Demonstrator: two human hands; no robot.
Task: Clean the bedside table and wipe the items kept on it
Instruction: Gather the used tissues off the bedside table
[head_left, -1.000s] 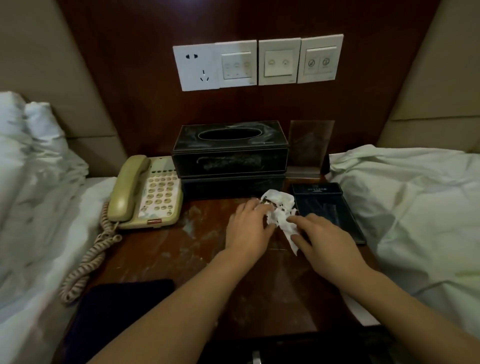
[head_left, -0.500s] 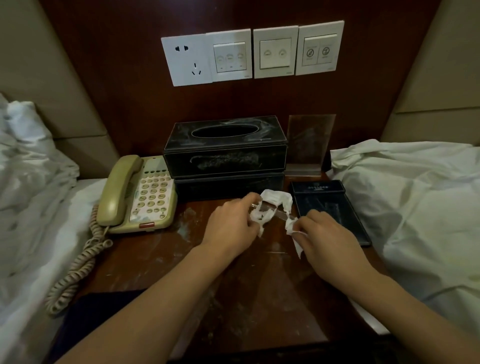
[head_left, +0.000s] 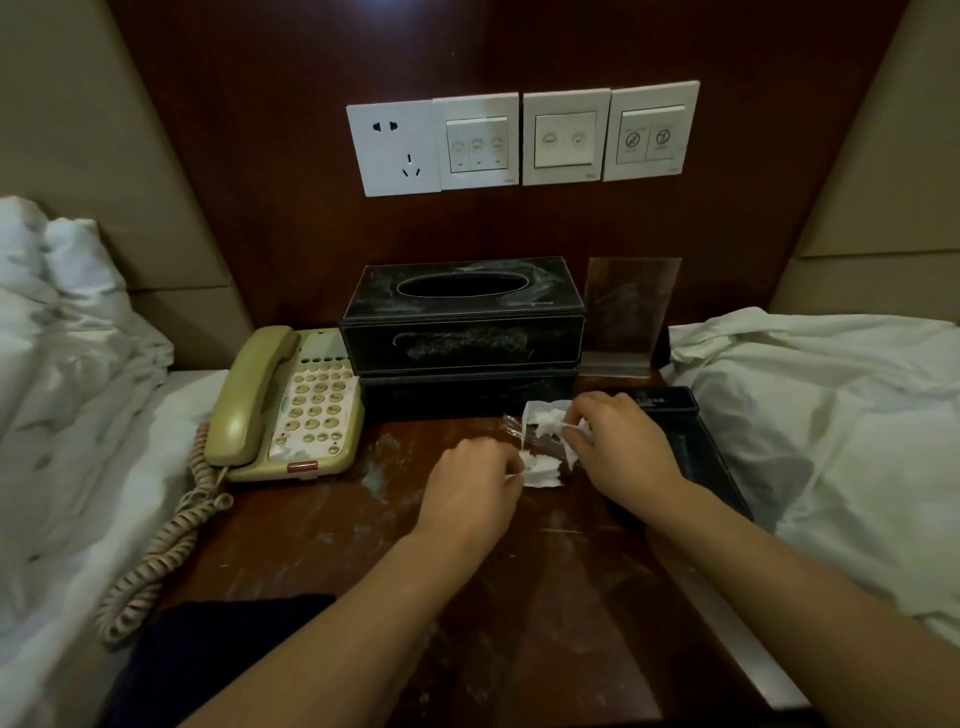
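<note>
two hands pull at white tissue over the dusty brown wooden table.
left hand and right hand each pinch the crumpled white tissue; two stacked black tissue boxes, the top slot dark; one beige corded telephone.

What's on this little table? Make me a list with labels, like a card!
table: dark wood bedside table, smeared with pale dusty marks
phone: beige telephone on the left, coiled cord hanging off
box: black tissue box at the back, dusty
tray: black tray on the right
left hand: pinching white tissue
right hand: pinching the tissue too
wall: socket and switches
</note>
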